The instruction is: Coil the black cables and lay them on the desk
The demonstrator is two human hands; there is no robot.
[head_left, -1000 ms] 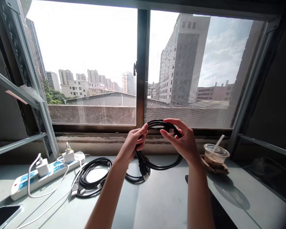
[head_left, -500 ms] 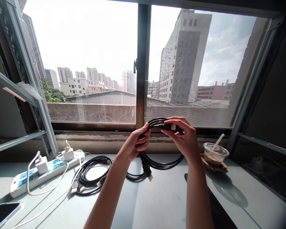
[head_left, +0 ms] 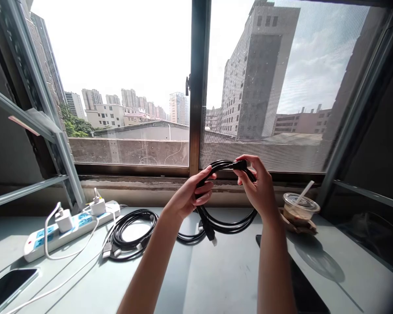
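Note:
A coiled black cable (head_left: 231, 226) hangs in loops above the table, held between both hands. My left hand (head_left: 196, 192) is closed round the left side of the coil, thumb on top. One black plug (head_left: 209, 231) with a pale tip dangles below that hand. At the upper right of the loops, my right hand (head_left: 257, 183) pinches the cable's other black connector (head_left: 240, 165) between thumb and fingers. Behind my left forearm, a second coiled black cable (head_left: 118, 231) lies on the table with its plugs at the front. More black cable (head_left: 191, 239) rests partly hidden between them.
A white power strip (head_left: 75, 233) with two white chargers stands at the left, its white cord trailing forward. A phone (head_left: 11, 283) lies front left. At the right are a lidded plastic cup (head_left: 299, 208) with a straw and a dark flat object (head_left: 303, 288).
The right-hand connector has turned, so its pale end face no longer shows. Both hands and the coil sit slightly farther right in view; the whole scene has also shifted a little.

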